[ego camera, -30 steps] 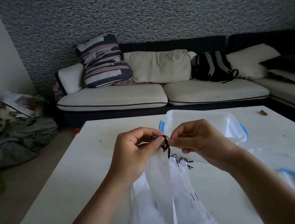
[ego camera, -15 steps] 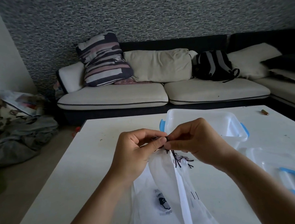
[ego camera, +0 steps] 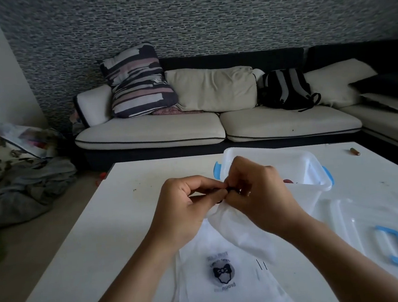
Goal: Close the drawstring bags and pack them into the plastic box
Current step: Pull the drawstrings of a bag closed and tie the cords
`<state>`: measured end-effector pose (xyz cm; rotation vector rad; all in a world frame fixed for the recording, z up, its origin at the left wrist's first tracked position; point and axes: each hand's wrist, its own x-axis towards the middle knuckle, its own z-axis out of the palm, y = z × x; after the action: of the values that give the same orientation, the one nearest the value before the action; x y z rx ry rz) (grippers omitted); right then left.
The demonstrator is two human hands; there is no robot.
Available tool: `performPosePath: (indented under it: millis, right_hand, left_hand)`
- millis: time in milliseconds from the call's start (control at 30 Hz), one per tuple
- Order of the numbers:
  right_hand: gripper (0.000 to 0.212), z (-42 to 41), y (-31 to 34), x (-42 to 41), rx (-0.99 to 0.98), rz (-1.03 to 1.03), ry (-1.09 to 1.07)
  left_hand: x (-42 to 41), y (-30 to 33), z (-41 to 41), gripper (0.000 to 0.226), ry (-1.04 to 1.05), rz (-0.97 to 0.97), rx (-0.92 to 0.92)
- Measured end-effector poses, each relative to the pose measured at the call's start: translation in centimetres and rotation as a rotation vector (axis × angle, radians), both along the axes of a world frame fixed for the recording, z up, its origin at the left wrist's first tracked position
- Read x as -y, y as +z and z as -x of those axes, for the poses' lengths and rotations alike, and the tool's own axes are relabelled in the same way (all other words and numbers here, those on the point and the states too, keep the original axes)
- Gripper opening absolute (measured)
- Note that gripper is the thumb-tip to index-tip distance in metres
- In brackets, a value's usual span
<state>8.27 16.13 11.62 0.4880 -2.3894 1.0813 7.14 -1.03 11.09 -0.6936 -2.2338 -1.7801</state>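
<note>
drawstring bag (ego camera: 226, 290) | bow logo | print mirrored, unreadable

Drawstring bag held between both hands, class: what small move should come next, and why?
Probably finish tightening the dark cord. Both the left hand and the right hand pinch it at the gathered mouth of the white drawstring bag, which is lifted above the other bags lying flat on the table. The open plastic box stands just behind, so the bag would likely go in there afterwards.
</note>
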Motion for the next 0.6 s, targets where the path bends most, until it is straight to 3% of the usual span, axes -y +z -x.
performPosePath:
  millis: [200, 333, 600]
  right_hand:
    - [0.017, 0.3, 1.1, -1.6, 0.369, 0.388, 0.286]
    - [0.017, 0.0, 1.0, -1.1, 0.522, 0.746, 0.308]
    - [0.018, -0.1, 1.4, -0.6, 0.622, 0.925, 0.244]
  left_hand:
    - [0.8, 0.1, 0.3, 0.017, 0.018, -0.045, -0.029]
    - [0.9, 0.1, 0.2, 0.019, 0.011, -0.076, -0.024]
    - [1.0, -0.1, 0.4, 0.015, 0.015, -0.075, -0.048]
